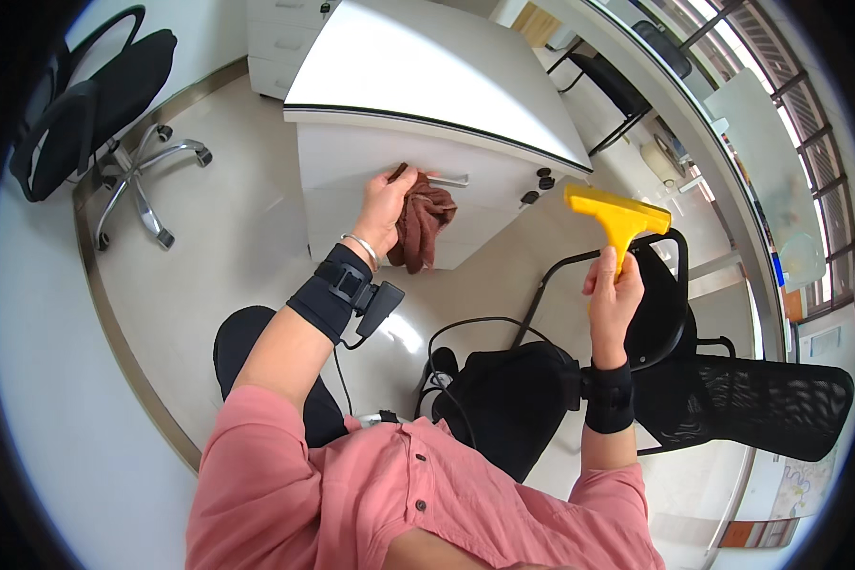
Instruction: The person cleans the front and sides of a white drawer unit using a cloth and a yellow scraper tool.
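Note:
My left hand [385, 210] grips a crumpled brown cloth [423, 221], which hangs in front of a white drawer cabinet [342, 164]. The cloth covers part of the silver drawer handle [456, 180]; whether my fingers touch the handle I cannot tell. Out to the right, my right hand [614, 288] is closed around the handle of a yellow squeegee [618, 214], its wide head pointing up and away from me. A key [529, 197] sits in the lock near the cabinet front's right edge. The cabinet's white top [427, 64] has a dark edge strip.
A black office chair [92, 121] on casters stands at the left wall. Close on my right is a black mesh chair [741, 399]. Another black chair [605, 82] stands behind the cabinet, near a long desk [684, 107]. A black cable [470, 320] loops by my legs.

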The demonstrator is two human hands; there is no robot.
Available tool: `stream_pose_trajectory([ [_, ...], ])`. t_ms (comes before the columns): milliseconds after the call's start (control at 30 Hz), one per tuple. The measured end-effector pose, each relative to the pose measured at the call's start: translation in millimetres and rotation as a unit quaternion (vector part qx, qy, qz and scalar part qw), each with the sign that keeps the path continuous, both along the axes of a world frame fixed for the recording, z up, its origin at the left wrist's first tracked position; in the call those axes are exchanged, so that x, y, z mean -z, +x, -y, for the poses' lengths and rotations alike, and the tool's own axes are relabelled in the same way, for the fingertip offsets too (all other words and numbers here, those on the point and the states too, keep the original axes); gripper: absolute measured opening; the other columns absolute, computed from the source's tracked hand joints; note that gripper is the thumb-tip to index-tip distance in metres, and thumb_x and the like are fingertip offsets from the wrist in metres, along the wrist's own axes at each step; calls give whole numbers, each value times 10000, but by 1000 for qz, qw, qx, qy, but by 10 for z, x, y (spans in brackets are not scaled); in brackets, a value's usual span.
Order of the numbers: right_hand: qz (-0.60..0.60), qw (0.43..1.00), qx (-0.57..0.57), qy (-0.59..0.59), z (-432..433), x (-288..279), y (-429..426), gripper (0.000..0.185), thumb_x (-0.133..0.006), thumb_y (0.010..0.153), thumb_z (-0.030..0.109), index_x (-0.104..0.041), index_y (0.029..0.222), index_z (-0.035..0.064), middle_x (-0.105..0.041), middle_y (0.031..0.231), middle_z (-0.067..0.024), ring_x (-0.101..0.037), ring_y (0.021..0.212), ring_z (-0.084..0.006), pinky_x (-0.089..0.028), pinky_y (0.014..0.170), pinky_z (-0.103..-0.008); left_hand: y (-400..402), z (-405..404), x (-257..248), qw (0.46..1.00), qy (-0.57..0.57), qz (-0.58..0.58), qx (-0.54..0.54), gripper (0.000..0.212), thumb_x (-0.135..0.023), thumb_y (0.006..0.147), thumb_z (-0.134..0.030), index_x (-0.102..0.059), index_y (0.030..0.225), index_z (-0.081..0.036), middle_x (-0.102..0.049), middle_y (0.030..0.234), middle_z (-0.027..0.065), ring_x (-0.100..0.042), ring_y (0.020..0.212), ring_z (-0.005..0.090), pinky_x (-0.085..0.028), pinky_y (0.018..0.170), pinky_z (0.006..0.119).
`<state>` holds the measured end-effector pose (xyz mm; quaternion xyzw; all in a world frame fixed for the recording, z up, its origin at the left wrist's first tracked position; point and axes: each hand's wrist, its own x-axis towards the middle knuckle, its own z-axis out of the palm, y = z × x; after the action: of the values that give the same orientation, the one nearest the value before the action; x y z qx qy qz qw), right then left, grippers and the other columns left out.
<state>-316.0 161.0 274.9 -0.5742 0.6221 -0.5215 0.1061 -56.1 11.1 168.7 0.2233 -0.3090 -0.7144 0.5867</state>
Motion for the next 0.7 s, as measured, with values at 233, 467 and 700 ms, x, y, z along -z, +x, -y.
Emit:
stream_pose_trajectory([
  [233,-98,990,-41,-97,1076,-357,-295,306,-498,982,287,-539,913,-8,-426,678,21,-364,624,-64,-336,542,-249,-32,-5,2,1000,2,-1,-3,234,-475,970,-139,-601,980,57,-646,963,102,-624,801,155,-548,724,301],
  [467,-284,958,-1,-25,1438,-175,-129,361,-456,967,364,-526,986,10,-620,808,-220,-602,762,-403,-453,654,-467,4,-15,11,1000,-15,6,-13,192,-479,966,-136,-571,955,32,-651,1024,121,-625,819,162,-550,742,314],
  [700,-331,942,16,-59,1097,-244,67,323,-496,949,332,-529,988,13,-599,752,-196,-597,712,-382,-461,624,-449,95,-281,-82,999,-3,16,-52,196,-520,956,-154,-577,1017,23,-637,1066,140,-635,861,187,-558,780,334],
])
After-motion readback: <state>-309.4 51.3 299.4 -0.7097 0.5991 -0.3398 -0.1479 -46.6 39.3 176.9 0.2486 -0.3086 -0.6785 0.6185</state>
